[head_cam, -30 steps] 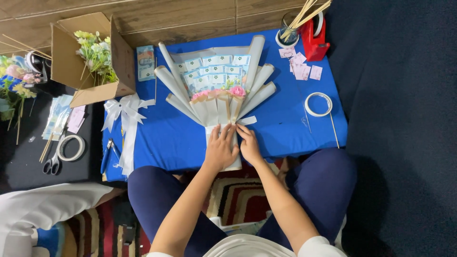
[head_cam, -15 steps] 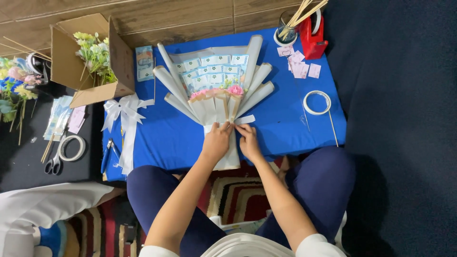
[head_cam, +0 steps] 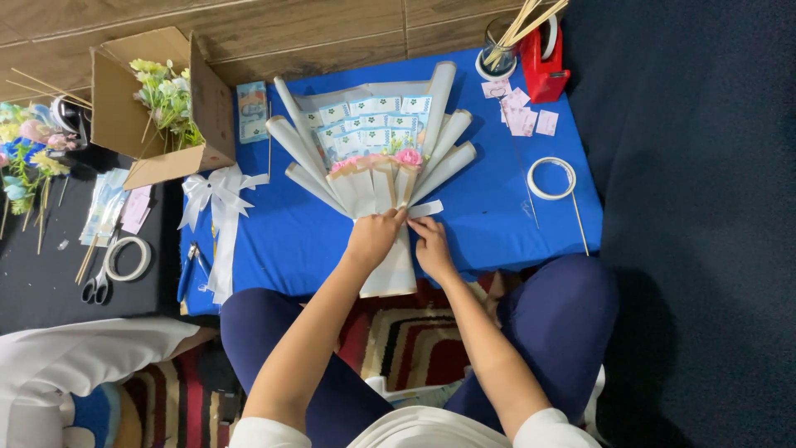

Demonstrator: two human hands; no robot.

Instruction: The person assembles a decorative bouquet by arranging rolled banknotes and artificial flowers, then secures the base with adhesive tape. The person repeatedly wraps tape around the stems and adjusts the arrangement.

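A paper-wrapped bouquet (head_cam: 377,158) w/ folded banknotes & pink flowers is laid flat on the blue tabletop (head_cam: 497,216). Its narrow neck is pinched by the left hand (head_cam: 373,238), grip closed on the wrap. The right hand (head_cam: 431,246) is pressed just beside, fingers bent on the paper. A white ribbon bow (head_cam: 217,192) is seen to the left.

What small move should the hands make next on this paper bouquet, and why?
Probably press the loose white strip flat against the bouquet wrap. It sticks out sideways just above the right hand, while the left hand already pinches the wrap at the neck, so the bundle looks steadied.
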